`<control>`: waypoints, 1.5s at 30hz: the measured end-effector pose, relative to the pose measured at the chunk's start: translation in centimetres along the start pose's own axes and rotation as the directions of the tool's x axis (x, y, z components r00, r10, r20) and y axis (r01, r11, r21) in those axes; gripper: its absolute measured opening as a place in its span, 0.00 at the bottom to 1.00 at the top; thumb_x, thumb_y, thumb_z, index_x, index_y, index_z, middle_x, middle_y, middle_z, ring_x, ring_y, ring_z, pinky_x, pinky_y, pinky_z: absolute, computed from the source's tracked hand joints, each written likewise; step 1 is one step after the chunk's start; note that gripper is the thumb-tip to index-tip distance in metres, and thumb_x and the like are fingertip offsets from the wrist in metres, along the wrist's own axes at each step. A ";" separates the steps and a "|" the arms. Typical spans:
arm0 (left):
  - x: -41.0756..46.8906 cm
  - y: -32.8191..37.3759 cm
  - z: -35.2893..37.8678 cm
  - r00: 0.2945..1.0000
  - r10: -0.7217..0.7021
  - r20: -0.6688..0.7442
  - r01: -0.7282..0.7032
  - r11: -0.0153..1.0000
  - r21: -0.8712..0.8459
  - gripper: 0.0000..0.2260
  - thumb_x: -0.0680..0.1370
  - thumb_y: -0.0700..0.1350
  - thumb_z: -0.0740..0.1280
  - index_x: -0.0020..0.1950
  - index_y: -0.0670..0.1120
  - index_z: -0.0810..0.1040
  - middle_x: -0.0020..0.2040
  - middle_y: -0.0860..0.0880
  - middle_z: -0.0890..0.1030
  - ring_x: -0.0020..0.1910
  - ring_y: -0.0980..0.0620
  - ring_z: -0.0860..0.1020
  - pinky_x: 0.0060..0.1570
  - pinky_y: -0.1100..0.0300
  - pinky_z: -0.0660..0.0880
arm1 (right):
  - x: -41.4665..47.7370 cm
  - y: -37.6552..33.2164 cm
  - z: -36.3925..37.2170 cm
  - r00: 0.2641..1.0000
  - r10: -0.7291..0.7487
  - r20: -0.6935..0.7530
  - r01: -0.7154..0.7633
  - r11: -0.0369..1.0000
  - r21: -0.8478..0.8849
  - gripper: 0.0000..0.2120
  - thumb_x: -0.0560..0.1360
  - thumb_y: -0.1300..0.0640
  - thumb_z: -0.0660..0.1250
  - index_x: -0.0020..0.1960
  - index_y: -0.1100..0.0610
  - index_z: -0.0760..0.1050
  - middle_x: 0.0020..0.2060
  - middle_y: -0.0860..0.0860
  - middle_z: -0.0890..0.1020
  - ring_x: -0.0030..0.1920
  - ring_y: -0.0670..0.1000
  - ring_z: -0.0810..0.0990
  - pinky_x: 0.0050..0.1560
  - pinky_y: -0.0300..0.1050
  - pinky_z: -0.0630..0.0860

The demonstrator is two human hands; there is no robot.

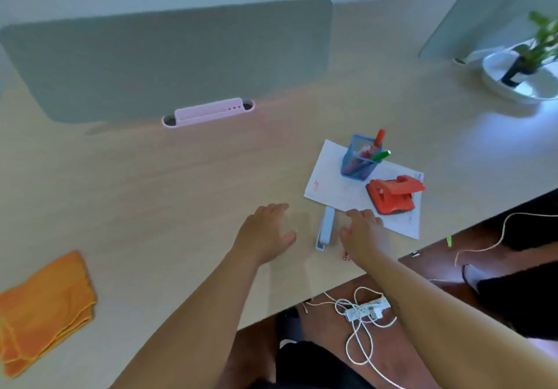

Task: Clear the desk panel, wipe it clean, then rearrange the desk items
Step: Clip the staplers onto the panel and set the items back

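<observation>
Both hands are reaching over the light wooden worktop, near its front right edge. The left hand is hovering palm down with the fingers spread loosely, and it is holding nothing. The right hand is also lying open, palm down, with its fingertips touching the near edge of the white paper sheet; it is gripping nothing that I can see.

Between the two hands a pale blue stapler is lying flat on the worktop, pointing away from the person, just beside the right hand. Its far end is reaching the edge of the paper.

On the paper a blue mesh pen holder is standing upright, with a red marker and a green marker sticking out of it. Just beside it, toward the person, an orange-red hole punch is sitting on the same sheet.

A folded orange cloth is resting at the left front part of the worktop, well apart from the hands. At the back a grey divider panel is standing upright, and a pink cable tray is sitting in the slot at its foot. At the far right a green plant is standing in a white bowl.

On the floor, a white power strip is lying with tangled white cables.
</observation>
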State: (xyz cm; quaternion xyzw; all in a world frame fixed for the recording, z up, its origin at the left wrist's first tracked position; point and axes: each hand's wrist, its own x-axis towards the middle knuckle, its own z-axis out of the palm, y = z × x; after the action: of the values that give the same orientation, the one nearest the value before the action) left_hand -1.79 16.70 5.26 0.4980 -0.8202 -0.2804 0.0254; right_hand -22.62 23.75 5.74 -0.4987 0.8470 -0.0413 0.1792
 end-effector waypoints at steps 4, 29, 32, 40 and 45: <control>3.6 4.1 2.0 0.975 -0.136 0.177 0.169 0.968 -0.184 0.28 0.76 0.60 0.66 0.72 0.51 0.66 0.60 0.51 0.75 0.57 0.50 0.76 0.55 0.54 0.73 | 1.0 2.9 -0.1 0.982 0.177 0.065 -0.187 0.959 0.213 0.16 0.80 0.52 0.59 0.64 0.59 0.68 0.58 0.58 0.74 0.56 0.60 0.76 0.55 0.54 0.74; 6.2 -0.2 -1.6 0.861 -0.365 0.354 0.505 0.535 -0.678 0.15 0.76 0.50 0.72 0.55 0.42 0.74 0.53 0.45 0.80 0.50 0.47 0.82 0.51 0.52 0.80 | 6.4 -2.9 0.2 0.924 0.069 0.377 -0.281 0.792 0.542 0.12 0.78 0.50 0.62 0.46 0.57 0.77 0.43 0.56 0.81 0.43 0.55 0.81 0.51 0.55 0.81; 6.5 -1.5 -5.1 0.883 -0.372 0.286 0.455 0.531 -0.715 0.14 0.77 0.49 0.72 0.56 0.43 0.73 0.53 0.45 0.79 0.48 0.49 0.82 0.45 0.57 0.80 | 7.6 -5.6 -1.2 0.929 0.038 0.369 -0.270 0.751 0.603 0.07 0.77 0.53 0.65 0.50 0.56 0.77 0.43 0.55 0.82 0.46 0.56 0.83 0.52 0.56 0.81; 10.6 -3.6 -15.5 0.942 -0.336 -0.028 0.197 0.616 -0.762 0.14 0.76 0.45 0.73 0.55 0.41 0.72 0.51 0.43 0.78 0.51 0.45 0.81 0.48 0.52 0.82 | 14.5 -13.3 -8.8 0.977 -0.097 0.188 -0.079 0.660 0.748 0.10 0.74 0.60 0.65 0.55 0.57 0.77 0.49 0.60 0.82 0.50 0.59 0.83 0.52 0.59 0.81; 15.5 -3.1 -20.9 0.928 -0.327 -0.177 0.073 0.627 -0.775 0.17 0.75 0.43 0.74 0.57 0.39 0.72 0.50 0.45 0.78 0.54 0.43 0.81 0.49 0.48 0.82 | 20.5 -16.5 -14.7 0.990 -0.141 0.014 0.078 0.622 0.779 0.08 0.71 0.60 0.66 0.50 0.55 0.77 0.50 0.61 0.82 0.51 0.61 0.82 0.54 0.63 0.79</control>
State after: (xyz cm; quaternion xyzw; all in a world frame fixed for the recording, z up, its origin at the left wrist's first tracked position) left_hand -0.40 -6.35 17.67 0.5673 -0.5523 -0.5181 0.3237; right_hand -22.97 -3.70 18.21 -0.4247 0.7076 -0.3940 0.4046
